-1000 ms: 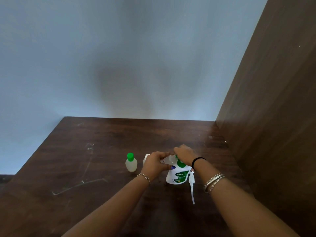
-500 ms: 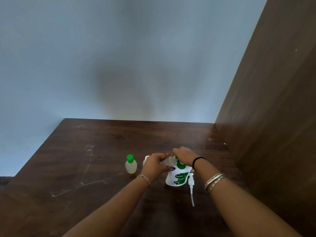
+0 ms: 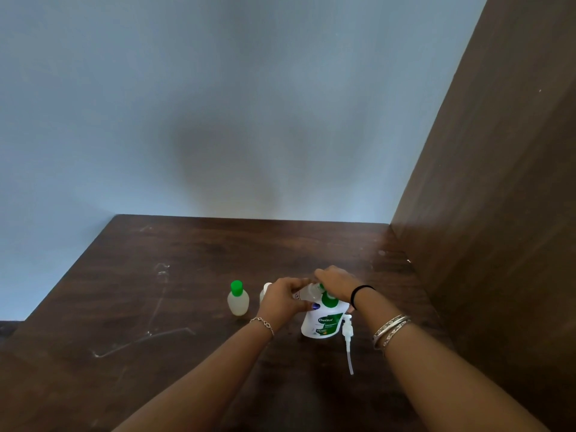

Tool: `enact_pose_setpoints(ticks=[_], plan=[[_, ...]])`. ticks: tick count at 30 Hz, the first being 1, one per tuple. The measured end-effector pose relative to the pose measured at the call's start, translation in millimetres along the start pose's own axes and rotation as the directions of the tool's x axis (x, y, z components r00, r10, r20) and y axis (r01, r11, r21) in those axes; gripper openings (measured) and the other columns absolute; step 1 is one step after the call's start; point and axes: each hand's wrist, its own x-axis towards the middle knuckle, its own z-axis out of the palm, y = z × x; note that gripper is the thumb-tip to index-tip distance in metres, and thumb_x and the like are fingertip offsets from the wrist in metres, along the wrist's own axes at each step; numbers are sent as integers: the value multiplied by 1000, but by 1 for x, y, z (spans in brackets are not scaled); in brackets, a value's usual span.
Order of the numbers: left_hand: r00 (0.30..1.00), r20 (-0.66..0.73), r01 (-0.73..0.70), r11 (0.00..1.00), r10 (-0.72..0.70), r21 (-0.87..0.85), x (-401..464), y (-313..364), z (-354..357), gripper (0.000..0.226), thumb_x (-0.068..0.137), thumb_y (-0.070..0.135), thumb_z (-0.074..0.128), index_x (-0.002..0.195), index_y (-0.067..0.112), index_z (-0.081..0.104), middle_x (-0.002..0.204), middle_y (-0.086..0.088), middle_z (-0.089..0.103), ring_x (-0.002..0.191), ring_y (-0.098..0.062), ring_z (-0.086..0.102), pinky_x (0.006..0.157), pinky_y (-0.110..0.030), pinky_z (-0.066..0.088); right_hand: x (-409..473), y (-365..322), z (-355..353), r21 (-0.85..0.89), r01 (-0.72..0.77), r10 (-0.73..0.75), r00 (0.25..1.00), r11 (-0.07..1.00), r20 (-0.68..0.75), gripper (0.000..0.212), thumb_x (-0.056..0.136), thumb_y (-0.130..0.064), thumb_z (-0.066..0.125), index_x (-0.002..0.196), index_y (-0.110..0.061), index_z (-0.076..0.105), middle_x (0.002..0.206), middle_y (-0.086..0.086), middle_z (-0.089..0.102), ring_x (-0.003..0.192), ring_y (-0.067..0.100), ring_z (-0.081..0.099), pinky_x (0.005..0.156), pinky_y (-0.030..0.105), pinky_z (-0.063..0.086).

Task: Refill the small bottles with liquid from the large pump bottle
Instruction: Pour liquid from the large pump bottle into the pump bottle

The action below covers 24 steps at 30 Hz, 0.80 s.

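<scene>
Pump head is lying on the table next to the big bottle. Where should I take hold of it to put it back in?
Take the pump head at its thick white collar, the end nearest the large pump bottle, coming from above with a thumb-and-finger grip. It lies flat on the table, its thin tube trailing toward you, probably too slim to hold firmly.

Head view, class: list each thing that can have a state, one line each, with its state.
Large pump bottle: upright, pump removed.
Pump: lying on table.
Capped small bottle: upright, closed.
Held small bottle: tilted, gripped.
Left hand: gripping bottle.
Right hand: at its cap.
</scene>
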Motion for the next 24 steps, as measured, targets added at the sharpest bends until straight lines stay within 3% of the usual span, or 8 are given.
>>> enact_pose_setpoints(ticks=[3, 7, 13, 17, 24], plan=[[1000, -4, 4, 1000, -4, -5, 1, -1, 1, 58, 68, 11, 77, 122, 6, 56, 122, -9, 62, 108, -12, 56, 74, -3, 31, 3, 1, 3, -3, -2, 2, 1000, 1000, -21, 30, 93, -29, 32, 64, -23, 36, 94, 10, 48, 74, 18, 44, 74, 33, 37], [1000, -8, 4, 1000, -4, 12, 0, -4, 1, 58, 69, 13, 77, 123, 7, 56, 123, -8, 61, 110, -13, 55, 76, -2, 30, 2, 1, 8, 83, -38, 46, 995, 996, -94, 29, 92, -27, 37, 65, -15, 43, 88, 12, 50, 82, 25, 46, 72, 31, 35], [1000, -11, -21, 1000, 21, -3, 1, -3, 1, 56, 68, 11, 77, 121, 7, 58, 119, -8, 64, 102, -7, 55, 70, 1, 33, 0, 1, 2, 47, -21, 22, 999, 999, -27, 31, 93, -31, 33, 64, -20, 38, 81, 5, 47, 73, 19, 44, 73, 34, 37], [999, -14, -44, 999, 43, -18, 2, -3, 2, 53, 68, 8, 77, 118, 6, 59, 116, -9, 65, 95, -4, 52, 62, 9, 32, 0, 1, 2, 38, -20, 21, 999, 999, -28, 31, 93, -31, 31, 64, -21, 37, 88, 7, 47, 78, 21, 45, 73, 34, 37], [1000, -19, -15, 999, 14, -51, 2, -10, 5, 58, 67, 10, 78, 122, 5, 56, 121, -9, 62, 105, -8, 55, 74, -3, 33, 1, 0, 7, 80, -43, 50, 995, 996, -85, 30, 90, -28, 37, 64, -17, 43, 87, 12, 52, 80, 26, 48, 71, 31, 35]])
